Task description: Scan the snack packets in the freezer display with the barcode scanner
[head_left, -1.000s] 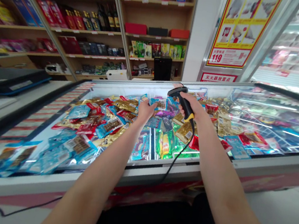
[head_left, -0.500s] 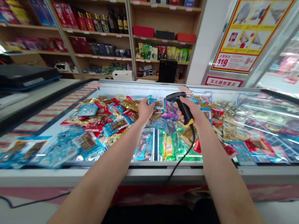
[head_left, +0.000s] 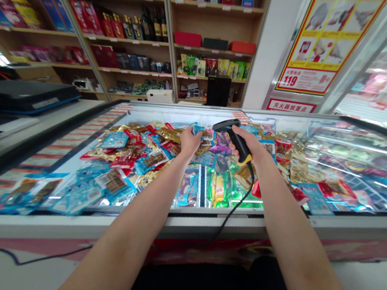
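My right hand (head_left: 246,145) is wrapped round the handle of a black and yellow barcode scanner (head_left: 238,144), its head tilted toward the left. With closed fingers, my left hand (head_left: 190,142) grips a blue snack packet (head_left: 207,136) just left of the scanner's head. Part of that packet is hidden behind my fingers. Under both hands lies a heap of gold, red and blue snack packets (head_left: 152,159) on the glass-topped chest freezer (head_left: 206,213). Green packets (head_left: 221,187) show below the scanner. The scanner's black cord (head_left: 233,207) hangs down over the freezer's front edge.
Several blue packets (head_left: 80,192) lie at the freezer's left front. A black flat device (head_left: 25,96) stands on the counter at left. Behind the freezer are shelves (head_left: 215,6) of boxes and bottles, and a fire-safety poster (head_left: 321,43). The cord (head_left: 53,259) also runs low at left.
The view has shifted very slightly. Both hands keep their hold on the packet and the scanner, almost unmoved.
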Motion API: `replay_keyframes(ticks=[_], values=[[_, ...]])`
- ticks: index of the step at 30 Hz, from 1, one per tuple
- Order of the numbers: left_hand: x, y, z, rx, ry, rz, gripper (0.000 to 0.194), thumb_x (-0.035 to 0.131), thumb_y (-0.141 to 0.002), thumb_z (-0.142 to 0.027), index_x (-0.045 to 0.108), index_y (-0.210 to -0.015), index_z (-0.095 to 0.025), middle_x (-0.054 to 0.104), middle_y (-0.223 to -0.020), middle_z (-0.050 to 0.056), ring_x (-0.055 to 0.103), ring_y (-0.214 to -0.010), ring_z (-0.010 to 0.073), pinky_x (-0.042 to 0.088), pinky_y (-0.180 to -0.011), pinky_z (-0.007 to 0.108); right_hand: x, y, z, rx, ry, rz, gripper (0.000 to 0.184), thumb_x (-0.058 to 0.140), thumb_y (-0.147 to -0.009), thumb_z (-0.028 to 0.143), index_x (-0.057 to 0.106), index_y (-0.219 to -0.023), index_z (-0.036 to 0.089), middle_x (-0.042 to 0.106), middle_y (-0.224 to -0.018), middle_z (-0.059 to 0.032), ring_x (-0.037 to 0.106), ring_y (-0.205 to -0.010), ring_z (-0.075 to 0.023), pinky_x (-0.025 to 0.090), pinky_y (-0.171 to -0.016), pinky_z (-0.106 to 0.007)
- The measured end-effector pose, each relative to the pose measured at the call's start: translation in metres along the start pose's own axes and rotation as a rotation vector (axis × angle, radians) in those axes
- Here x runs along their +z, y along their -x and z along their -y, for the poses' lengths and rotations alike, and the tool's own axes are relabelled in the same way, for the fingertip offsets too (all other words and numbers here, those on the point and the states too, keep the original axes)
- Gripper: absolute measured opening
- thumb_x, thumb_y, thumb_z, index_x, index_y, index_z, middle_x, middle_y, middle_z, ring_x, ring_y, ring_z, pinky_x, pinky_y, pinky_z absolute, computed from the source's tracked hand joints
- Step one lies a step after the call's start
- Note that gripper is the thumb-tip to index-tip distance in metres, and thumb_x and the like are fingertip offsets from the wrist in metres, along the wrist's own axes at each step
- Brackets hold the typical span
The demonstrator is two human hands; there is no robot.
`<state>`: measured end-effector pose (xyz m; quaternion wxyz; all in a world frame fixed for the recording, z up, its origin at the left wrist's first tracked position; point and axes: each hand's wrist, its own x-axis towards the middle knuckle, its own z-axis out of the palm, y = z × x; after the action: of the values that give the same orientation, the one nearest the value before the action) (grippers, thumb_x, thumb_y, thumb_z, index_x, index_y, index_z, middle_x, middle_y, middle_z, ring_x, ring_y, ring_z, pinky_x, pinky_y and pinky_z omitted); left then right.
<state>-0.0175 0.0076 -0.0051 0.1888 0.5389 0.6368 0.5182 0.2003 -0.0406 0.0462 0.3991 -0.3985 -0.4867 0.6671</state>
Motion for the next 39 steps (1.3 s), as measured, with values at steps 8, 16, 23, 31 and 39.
replay_keyframes(ticks=[8, 16, 23, 31, 39], values=[[-0.008, 0.004, -0.010, 0.027, -0.159, -0.032, 0.010, 0.060, -0.085, -0.026, 0.060, -0.092, -0.019, 0.068, -0.089, 0.005, 0.069, -0.093, 0.0226, 0.052, -0.085, 0.032, 0.002, 0.005, 0.004, 0.013, -0.029, -0.008, 0.042, 0.058, -0.096, 0.058, 0.060, -0.086, 0.018, 0.058, -0.053, -0.0007, 0.050, -0.036, -0.0111, 0.042, -0.032, -0.019], [-0.023, 0.028, -0.040, 0.217, -0.490, -0.179, 0.052, 0.061, -0.085, -0.019, 0.050, -0.136, -0.020, 0.046, -0.149, 0.018, 0.042, -0.139, 0.0360, 0.036, -0.114, 0.054, -0.004, 0.016, 0.023, -0.102, -0.144, -0.138, 0.046, 0.054, -0.095, 0.064, 0.059, -0.089, 0.018, 0.056, -0.051, 0.0006, 0.047, -0.036, -0.0106, 0.039, -0.032, -0.019], [0.044, 0.136, -0.058, 0.923, -0.517, 0.608, 0.049, 0.060, -0.089, -0.047, 0.059, -0.136, -0.033, 0.041, -0.159, 0.009, 0.033, -0.147, 0.0337, 0.022, -0.123, 0.059, -0.019, 0.044, 0.047, -0.172, -0.084, -0.228, 0.054, 0.055, -0.091, 0.072, 0.062, -0.092, 0.018, 0.053, -0.050, 0.0019, 0.045, -0.036, -0.0098, 0.038, -0.035, -0.020], [0.101, 0.191, -0.083, 1.030, -0.482, 0.739, 0.060, 0.064, -0.081, -0.058, 0.060, -0.138, -0.037, 0.031, -0.164, 0.009, 0.018, -0.152, 0.0445, 0.006, -0.117, 0.077, -0.035, 0.075, 0.055, -0.209, -0.038, -0.280, 0.055, 0.053, -0.092, 0.071, 0.064, -0.094, 0.018, 0.051, -0.050, 0.0017, 0.046, -0.036, -0.0104, 0.039, -0.036, -0.021], [0.126, 0.115, -0.078, 0.989, -0.543, 0.761, 0.049, 0.052, -0.089, -0.062, 0.066, -0.128, -0.036, 0.042, -0.158, 0.006, 0.024, -0.151, 0.0401, 0.016, -0.117, 0.075, -0.045, 0.068, 0.045, -0.142, -0.080, -0.240, 0.047, 0.057, -0.092, 0.066, 0.063, -0.092, 0.019, 0.055, -0.052, 0.0014, 0.046, -0.036, -0.0106, 0.040, -0.034, -0.021]])
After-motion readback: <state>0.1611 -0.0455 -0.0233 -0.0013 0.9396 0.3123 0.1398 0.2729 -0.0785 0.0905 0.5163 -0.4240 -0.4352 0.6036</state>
